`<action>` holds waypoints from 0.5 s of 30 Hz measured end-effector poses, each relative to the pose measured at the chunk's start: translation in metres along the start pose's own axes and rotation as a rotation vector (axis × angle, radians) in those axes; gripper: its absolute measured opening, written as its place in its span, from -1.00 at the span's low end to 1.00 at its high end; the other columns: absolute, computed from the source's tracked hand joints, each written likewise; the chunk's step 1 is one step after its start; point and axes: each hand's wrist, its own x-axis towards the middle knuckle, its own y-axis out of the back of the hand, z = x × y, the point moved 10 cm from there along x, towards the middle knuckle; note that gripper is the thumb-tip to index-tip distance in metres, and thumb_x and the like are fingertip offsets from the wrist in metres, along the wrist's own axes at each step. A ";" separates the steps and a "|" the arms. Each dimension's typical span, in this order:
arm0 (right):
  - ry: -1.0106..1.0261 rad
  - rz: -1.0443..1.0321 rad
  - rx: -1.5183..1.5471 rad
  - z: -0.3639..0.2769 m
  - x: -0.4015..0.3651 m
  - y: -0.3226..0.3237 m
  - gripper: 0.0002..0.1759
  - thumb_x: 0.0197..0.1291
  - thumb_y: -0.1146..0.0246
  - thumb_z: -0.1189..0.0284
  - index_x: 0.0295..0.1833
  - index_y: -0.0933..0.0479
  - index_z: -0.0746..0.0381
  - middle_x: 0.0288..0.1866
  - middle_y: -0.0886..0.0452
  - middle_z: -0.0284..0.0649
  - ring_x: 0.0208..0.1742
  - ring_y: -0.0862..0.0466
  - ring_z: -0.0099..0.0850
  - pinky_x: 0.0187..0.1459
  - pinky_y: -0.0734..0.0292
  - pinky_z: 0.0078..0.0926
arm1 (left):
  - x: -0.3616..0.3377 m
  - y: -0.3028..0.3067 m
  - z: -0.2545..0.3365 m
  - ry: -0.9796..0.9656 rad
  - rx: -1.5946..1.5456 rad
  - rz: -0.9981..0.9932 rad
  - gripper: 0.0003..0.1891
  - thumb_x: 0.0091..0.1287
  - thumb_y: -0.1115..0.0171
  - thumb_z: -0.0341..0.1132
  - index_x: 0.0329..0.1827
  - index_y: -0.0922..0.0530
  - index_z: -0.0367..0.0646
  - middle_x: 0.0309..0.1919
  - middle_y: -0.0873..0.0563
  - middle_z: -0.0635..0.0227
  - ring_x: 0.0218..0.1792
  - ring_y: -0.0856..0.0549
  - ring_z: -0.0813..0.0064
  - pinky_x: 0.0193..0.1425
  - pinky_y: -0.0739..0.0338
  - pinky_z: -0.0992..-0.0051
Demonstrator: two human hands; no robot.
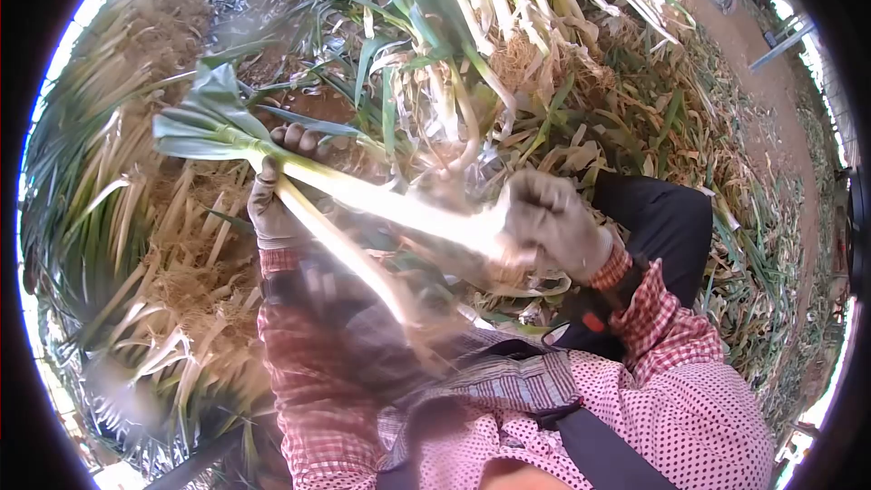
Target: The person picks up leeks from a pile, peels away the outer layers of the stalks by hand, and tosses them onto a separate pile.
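My gloved left hand [277, 186] is closed around the green upper part of two leeks. The thicker leek [372, 197] stretches rightward across the view, its white shank overexposed. Below it the thinner leek [349, 259] slants down toward my lap, its root end blurred. Broad green leaves stick out past my left hand on the far left. My gloved right hand [555, 225] is closed at the root end of the thicker leek; glare and motion blur hide exactly where its fingers press.
Rows of leeks with dry roots [195, 295] lie along the left. A pile of leeks [494, 4] lies ahead at the top. Loose peeled leaves [671, 127] cover the ground on the right, beside a dirt path [758, 82]. My bent knee [667, 218] is at the right.
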 end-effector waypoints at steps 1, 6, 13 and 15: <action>-0.092 -0.099 0.167 -0.003 -0.012 -0.022 -0.84 0.33 -0.22 0.40 -0.18 -0.45 0.27 -0.45 -0.43 -0.50 -0.50 -0.37 -0.73 -0.48 -0.28 -0.75 | -0.002 0.010 0.001 0.014 0.010 0.031 -0.55 0.35 -0.20 -0.27 0.20 -0.34 -0.32 0.04 -0.46 0.21 0.16 -0.45 0.29 0.36 -0.35 0.25; -0.139 -0.064 0.348 -0.016 -0.056 -0.023 -0.76 0.35 -0.23 0.35 -0.03 -0.49 0.30 -0.33 -0.55 -0.43 -0.37 -0.45 -0.72 -0.38 -0.36 -0.70 | -0.015 0.037 0.001 0.042 0.074 0.268 -0.62 0.37 -0.19 -0.34 0.13 -0.38 -0.39 -0.06 -0.60 0.12 0.00 -0.64 0.24 0.16 -0.59 0.32; 0.051 0.064 0.530 -0.045 -0.082 0.005 -0.84 0.35 -0.19 0.38 -0.25 -0.47 0.23 -0.45 -0.46 -0.41 -0.50 -0.42 -0.61 -0.47 -0.34 -0.65 | -0.015 0.086 -0.010 0.153 0.143 0.435 -0.72 0.41 -0.14 -0.34 0.06 -0.45 -0.36 -0.12 -0.66 0.11 -0.11 -0.68 0.26 0.14 -0.59 0.33; 0.151 0.134 0.822 -0.079 -0.090 0.031 -0.65 0.44 -0.01 0.36 -0.48 -0.31 0.15 -0.58 -0.27 -0.43 -0.59 -0.39 -0.54 -0.59 -0.27 -0.58 | -0.027 0.129 0.021 0.094 0.250 0.647 -0.73 0.39 -0.14 -0.34 0.03 -0.45 -0.37 -0.18 -0.66 0.15 -0.18 -0.67 0.27 0.10 -0.60 0.29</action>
